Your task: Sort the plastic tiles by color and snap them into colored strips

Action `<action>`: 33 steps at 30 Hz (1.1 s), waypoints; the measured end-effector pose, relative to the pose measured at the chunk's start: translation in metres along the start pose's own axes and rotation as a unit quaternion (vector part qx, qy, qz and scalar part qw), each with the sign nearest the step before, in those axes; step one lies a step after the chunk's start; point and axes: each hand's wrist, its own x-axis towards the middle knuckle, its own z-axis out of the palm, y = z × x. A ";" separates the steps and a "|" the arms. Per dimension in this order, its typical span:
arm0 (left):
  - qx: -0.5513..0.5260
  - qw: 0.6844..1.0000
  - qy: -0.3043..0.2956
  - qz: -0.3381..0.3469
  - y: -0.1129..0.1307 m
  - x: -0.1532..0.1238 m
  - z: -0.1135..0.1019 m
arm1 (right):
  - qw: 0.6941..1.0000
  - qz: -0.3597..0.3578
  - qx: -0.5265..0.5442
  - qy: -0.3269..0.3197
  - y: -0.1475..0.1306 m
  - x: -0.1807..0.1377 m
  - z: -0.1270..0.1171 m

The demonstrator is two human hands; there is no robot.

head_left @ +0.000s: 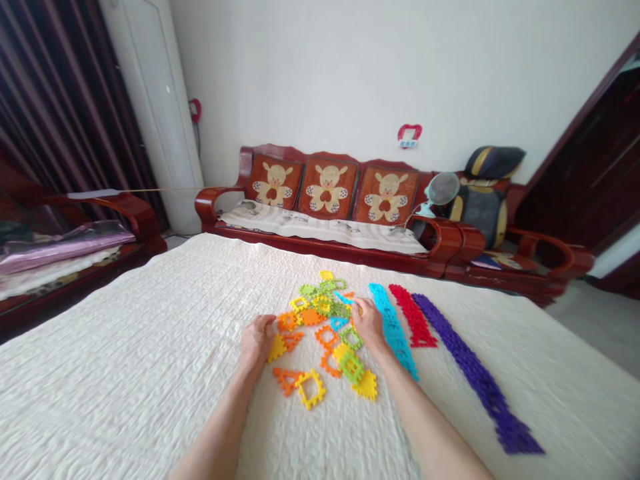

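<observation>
A loose pile of flat plastic interlocking tiles (325,320) in orange, yellow, green and blue lies on a cream quilted cover (150,353). My left hand (257,339) rests curled at the pile's left edge, its fingers touching an orange tile (289,321) and a yellow one (277,348). My right hand (369,323) sits on the pile's right side, fingers bent down onto the tiles. To its right lie three joined strips: a light blue strip (395,330), a red strip (413,315) and a long purple strip (475,370).
A red wooden sofa (330,200) with bear-print cushions stands behind the cover. A small fan (440,190) and a bag (487,193) sit at its right end. Another wooden seat (65,247) is at the left. A dark doorway is on the right.
</observation>
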 end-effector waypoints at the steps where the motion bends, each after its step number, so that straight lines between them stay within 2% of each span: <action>1: 0.004 1.000 -0.002 0.001 0.000 0.000 0.000 | 0.999 0.026 0.036 0.008 0.000 -0.007 -0.008; 4: 0.012 1.000 -0.002 0.006 -0.001 0.000 -0.001 | 0.984 0.128 0.126 0.000 -0.002 -0.040 -0.038; 9: 0.011 1.000 -0.002 0.014 -0.002 0.000 -0.001 | 0.938 0.249 0.227 -0.082 -0.014 -0.111 -0.088; 11: 0.015 1.000 -0.005 0.009 -0.001 0.000 -0.002 | 0.925 0.285 0.236 -0.089 -0.017 -0.130 -0.098; 14: 0.025 1.000 -0.010 -0.001 0.001 0.000 -0.004 | 0.920 0.307 0.231 -0.074 -0.017 -0.141 -0.099; 16: 0.029 0.999 -0.012 -0.003 0.003 -0.001 -0.006 | 0.935 0.294 0.186 -0.067 -0.016 -0.142 -0.096; 19: 0.029 0.999 -0.014 -0.003 0.004 -0.001 -0.007 | 0.967 0.235 0.025 -0.091 -0.017 -0.141 -0.098; 22: 0.033 0.999 -0.014 -0.005 0.003 -0.001 -0.006 | 0.972 0.179 -0.094 -0.120 -0.024 -0.139 -0.108; 25: 0.038 0.999 -0.015 -0.007 0.002 0.000 -0.005 | 0.984 0.072 -0.063 -0.153 -0.028 -0.133 -0.115; 28: 0.037 0.999 -0.015 -0.004 0.002 0.000 -0.005 | 0.971 -0.053 0.000 -0.232 -0.025 -0.122 -0.114; 30: 0.036 0.999 -0.013 -0.003 0.002 0.000 -0.005 | 0.956 -0.076 0.020 -0.283 -0.019 -0.115 -0.110; 33: 0.036 0.999 -0.006 0.000 0.002 0.000 -0.005 | 0.940 -0.073 0.022 -0.332 -0.010 -0.110 -0.104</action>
